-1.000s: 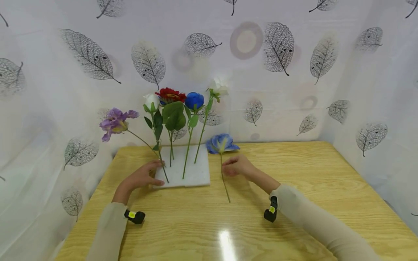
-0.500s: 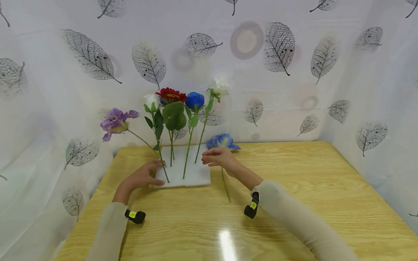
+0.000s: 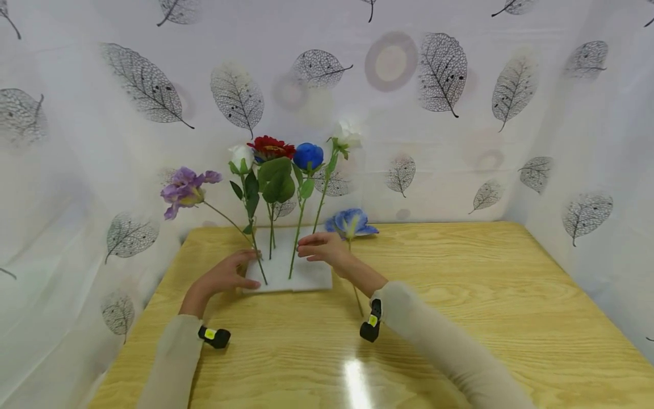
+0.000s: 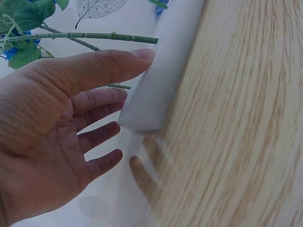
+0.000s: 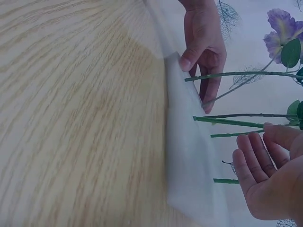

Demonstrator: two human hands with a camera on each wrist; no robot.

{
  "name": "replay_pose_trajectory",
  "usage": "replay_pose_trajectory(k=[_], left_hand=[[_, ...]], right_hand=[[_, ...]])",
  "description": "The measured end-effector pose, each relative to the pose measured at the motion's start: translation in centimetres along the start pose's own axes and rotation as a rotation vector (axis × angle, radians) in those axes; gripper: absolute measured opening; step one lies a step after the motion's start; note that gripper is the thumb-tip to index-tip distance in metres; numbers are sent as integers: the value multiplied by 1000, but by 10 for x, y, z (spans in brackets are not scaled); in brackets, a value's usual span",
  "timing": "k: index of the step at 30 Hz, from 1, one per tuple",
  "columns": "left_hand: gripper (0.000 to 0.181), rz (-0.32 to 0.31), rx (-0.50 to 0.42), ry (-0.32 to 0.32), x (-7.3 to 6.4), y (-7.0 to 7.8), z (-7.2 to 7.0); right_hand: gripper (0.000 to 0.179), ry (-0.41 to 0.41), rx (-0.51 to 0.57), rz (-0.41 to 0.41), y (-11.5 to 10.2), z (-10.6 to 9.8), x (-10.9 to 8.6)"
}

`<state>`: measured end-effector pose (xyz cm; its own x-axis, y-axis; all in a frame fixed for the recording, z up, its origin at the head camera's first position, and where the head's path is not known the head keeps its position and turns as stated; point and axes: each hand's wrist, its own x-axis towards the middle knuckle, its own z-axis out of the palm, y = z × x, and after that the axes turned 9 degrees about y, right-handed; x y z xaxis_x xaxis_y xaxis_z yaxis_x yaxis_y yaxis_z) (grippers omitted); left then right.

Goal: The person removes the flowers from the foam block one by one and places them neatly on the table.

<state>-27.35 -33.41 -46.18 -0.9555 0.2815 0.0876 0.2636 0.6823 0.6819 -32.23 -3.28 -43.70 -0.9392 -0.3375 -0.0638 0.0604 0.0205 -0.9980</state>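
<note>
Flowers [image 3: 272, 149] stand with stems stuck in a white foam block [image 3: 318, 278], presumably to keep them up; one blue flower [image 3: 352, 222] lies just beside it on the table [image 3: 460, 272]. Left hand [image 3: 225, 276] unclenched, thumb and fingertips at the block's corner, likely steadying it. Right hand [image 3: 329, 250] loose, fingers extended beside the blue rose [image 3: 308, 156]'s stem; contact unclear.

Cream sleeves [image 3: 434, 332] — yellow-marked black wrist cameras [image 3: 369, 331]
</note>
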Motion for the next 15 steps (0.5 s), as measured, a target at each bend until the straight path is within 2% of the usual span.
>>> replay_pose_trajectory(k=[7,15], left_hand=[[84,-22,-6,-13,1,1,0],[85,-33,-12,-13,1,0,0]], right_hand=[[30,30,2,19,4,8,1],[30,13,-1,32,13,10,4]])
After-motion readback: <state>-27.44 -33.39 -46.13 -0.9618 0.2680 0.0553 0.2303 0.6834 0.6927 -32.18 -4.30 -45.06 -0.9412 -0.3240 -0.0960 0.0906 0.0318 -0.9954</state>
